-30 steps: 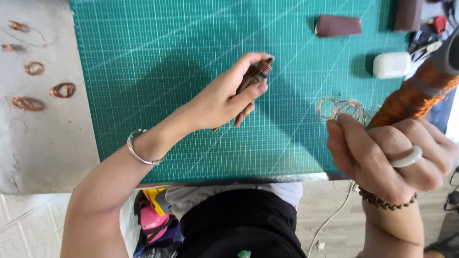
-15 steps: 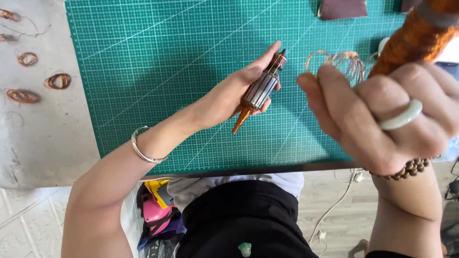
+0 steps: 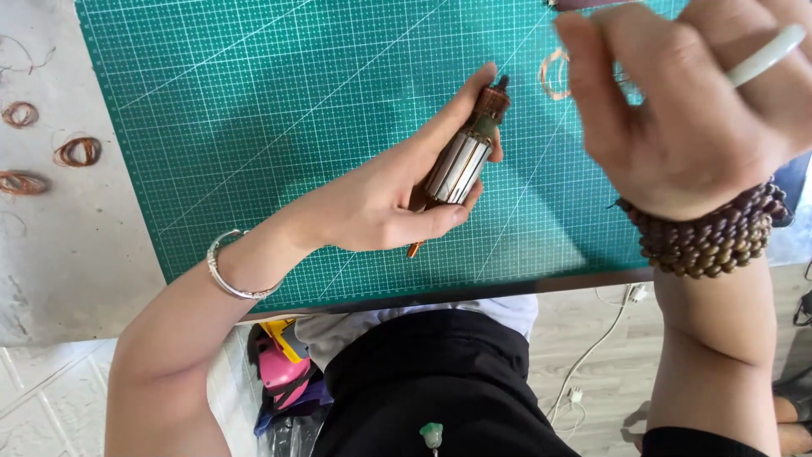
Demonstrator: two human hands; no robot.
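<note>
1. Your left hand (image 3: 385, 203) sits near the centre of the green cutting mat (image 3: 254, 110), fingers curled about a small motor armature (image 3: 461, 161). The thumb presses along one side, the fingertips wrap the other, and the grip is closed on the laminated steel body.

2. The armature lies in your palm pointing toward 1 o'clock: the copper-coloured commutator end and a short dark shaft stub are up, and the other shaft tip pokes out below the palm toward 7 o'clock. It is held clear above the mat, not resting on it.

3. Your right hand (image 3: 694, 110) is raised at 2 o'clock, close to the lens and blurred. The fingers look loosely spread and bent. You wear a pale ring and a dark bead bracelet (image 3: 706, 233). Whether it holds anything, I cannot tell.

4. A loose coil of copper wire (image 3: 558, 72) lies on the mat at 1 o'clock, just beyond the armature tip. More small wire coils (image 3: 76, 152) lie on the grey bench at 9 o'clock, well apart.

5. Handling judgement: the armature looks dense for its size, rigid, and smooth on the steel stack, so it may be slippery. Take hold round the stack, as you do now. The windings and commutator bars are probably easy to scuff, so keep your fingers off them.
</note>
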